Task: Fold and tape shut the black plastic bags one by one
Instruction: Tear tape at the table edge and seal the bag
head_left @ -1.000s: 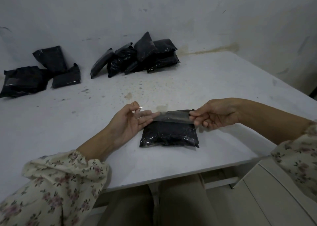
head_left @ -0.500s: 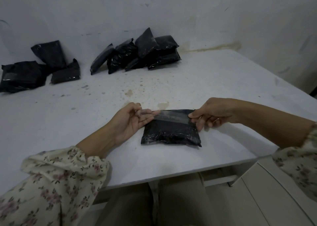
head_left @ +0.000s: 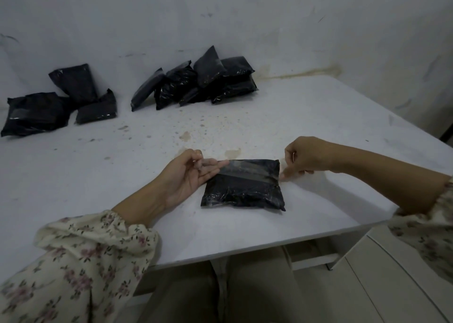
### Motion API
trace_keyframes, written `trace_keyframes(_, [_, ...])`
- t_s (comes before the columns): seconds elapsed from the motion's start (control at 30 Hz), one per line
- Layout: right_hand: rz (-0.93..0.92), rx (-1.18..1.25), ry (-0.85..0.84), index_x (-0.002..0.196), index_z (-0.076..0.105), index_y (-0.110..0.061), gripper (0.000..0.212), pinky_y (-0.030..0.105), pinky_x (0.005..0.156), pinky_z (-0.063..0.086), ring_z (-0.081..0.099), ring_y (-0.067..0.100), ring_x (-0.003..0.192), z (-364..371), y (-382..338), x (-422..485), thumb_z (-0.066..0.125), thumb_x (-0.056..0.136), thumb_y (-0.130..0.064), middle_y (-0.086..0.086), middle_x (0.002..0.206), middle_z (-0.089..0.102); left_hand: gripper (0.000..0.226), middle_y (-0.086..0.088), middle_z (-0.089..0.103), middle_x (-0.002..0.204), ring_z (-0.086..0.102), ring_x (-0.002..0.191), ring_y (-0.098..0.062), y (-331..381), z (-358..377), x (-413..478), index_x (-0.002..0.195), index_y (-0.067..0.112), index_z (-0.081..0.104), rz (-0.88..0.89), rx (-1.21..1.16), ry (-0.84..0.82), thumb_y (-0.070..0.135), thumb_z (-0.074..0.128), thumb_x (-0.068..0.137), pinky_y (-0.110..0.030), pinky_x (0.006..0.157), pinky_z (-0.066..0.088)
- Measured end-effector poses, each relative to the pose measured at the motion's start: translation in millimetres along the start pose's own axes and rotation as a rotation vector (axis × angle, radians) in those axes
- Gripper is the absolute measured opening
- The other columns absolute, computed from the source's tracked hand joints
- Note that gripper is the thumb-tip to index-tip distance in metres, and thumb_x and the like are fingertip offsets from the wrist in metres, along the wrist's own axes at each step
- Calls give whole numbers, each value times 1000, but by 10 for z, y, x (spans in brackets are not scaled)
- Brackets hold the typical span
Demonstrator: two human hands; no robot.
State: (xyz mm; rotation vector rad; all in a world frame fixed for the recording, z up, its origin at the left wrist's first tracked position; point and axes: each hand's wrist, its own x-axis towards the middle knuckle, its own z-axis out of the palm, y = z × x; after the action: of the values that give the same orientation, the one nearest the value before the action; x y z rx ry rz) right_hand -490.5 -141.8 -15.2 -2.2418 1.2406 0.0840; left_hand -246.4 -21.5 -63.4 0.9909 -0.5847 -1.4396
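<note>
A folded black plastic bag (head_left: 242,190) lies flat on the white table (head_left: 318,116) near its front edge. A strip of clear tape (head_left: 247,170) runs across the bag's upper part. My left hand (head_left: 188,173) pinches the strip's left end, which sticks out past the bag's left edge. My right hand (head_left: 306,158) hovers at the bag's upper right corner, fingers curled, with one fingertip touching the tape's right end at the bag's edge.
A pile of several black bags (head_left: 196,82) leans against the wall at the back middle. A second group of black bags (head_left: 58,102) lies at the back left. A white cabinet (head_left: 392,278) stands below the table's right front.
The tape strip has come down onto the bag. My right hand has let go of the strip's right end and drawn up and to the right. My left hand keeps its hold.
</note>
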Motion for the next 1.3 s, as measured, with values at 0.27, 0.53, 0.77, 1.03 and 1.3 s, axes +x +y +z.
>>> trace_keyframes(0.27, [-265,0,354,94,59,-21,11,34,79,47,53,15,85,106,-398,-50,64,88,-28,-2,95,55,29,-11,67,78,66,107,-32,-1,9,-17,69,14,36,16,-2,9,5,32,96,-27,90,54])
trace_keyframes(0.53, [-111,-134,-98,116,62,-11,72,37,93,30,49,20,109,227,-702,222,34,88,-71,2,124,58,31,-12,69,77,71,89,-23,4,103,-104,66,13,38,43,55,57,8,32,96,-24,83,57])
trace_keyframes(0.77, [-171,-351,-35,92,45,-21,61,50,99,19,49,18,93,384,-639,281,26,84,-78,-6,93,55,29,-5,68,78,70,96,-21,141,6,-218,70,10,51,-10,290,81,10,43,98,-27,84,57])
trace_keyframes(1.03, [-215,-325,-36,98,42,-21,56,50,101,17,51,17,94,436,-602,273,26,88,-74,-5,101,55,32,-5,64,67,62,64,-14,335,-92,-252,69,10,61,11,854,106,25,56,97,-22,56,50])
trace_keyframes(1.3, [-223,-298,2,104,43,-16,63,46,96,17,54,18,96,488,-556,316,26,86,-75,-2,103,58,35,4,55,63,54,57,-6,250,-122,-180,66,19,56,177,1079,222,36,52,97,-16,53,38])
